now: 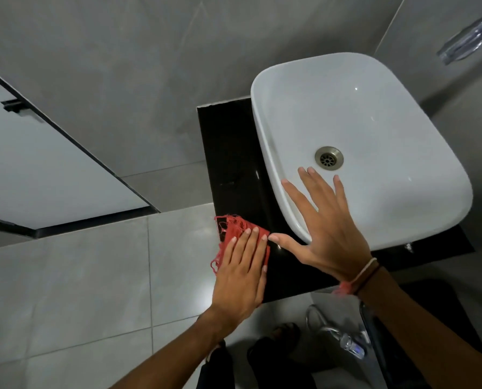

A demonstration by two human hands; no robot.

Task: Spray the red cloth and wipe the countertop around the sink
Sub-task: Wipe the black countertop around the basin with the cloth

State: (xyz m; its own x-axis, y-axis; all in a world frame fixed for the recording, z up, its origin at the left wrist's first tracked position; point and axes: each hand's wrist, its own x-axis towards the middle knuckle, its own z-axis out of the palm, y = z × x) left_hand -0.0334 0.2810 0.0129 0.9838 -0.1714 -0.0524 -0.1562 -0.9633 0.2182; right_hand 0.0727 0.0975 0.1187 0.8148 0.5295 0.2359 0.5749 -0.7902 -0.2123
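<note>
A frayed red cloth [235, 230] lies on the near left corner of the black countertop [228, 164]. My left hand [240, 272] presses flat on the cloth, fingers together, covering most of it. My right hand [321, 223] rests spread open on the near left rim of the white basin sink [402, 192], its thumb almost touching my left fingertips. The sink's metal drain [329, 158] shows just beyond my right fingers. No spray bottle is in sight.
Grey tiled wall and floor surround the counter. A dark-framed glass panel [38, 169] stands at the left. Chrome pipework [343, 336] hangs below the counter's front edge. My feet [273, 349] show on the floor beneath. A chrome fixture [469, 37] sits top right.
</note>
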